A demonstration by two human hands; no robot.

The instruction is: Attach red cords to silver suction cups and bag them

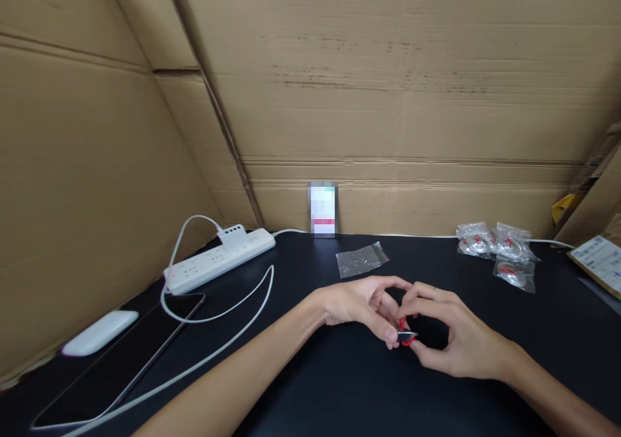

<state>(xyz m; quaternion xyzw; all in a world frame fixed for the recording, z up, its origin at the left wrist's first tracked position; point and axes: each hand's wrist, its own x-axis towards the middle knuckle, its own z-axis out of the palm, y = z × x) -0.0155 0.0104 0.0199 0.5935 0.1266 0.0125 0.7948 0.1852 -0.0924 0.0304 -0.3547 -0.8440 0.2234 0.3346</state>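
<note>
A small, flat, silvery-dark piece with red cord (406, 337) is being handled between both hands over a smooth black tabletop (310, 385).
The piece's near edge appears pinched by the thumb and fingers of the left hand (361, 300); the right hand (456, 337) is curved around the other side, its fingertips at the red cord, though whether they are closed on it cannot be told. Steady support and fine fingertip control seem called for. Beyond lies a flat, clear plastic bag (362, 260); a white power strip (220, 261) is set to the left, and the space is enclosed by brown cardboard walls (388, 120).
</note>
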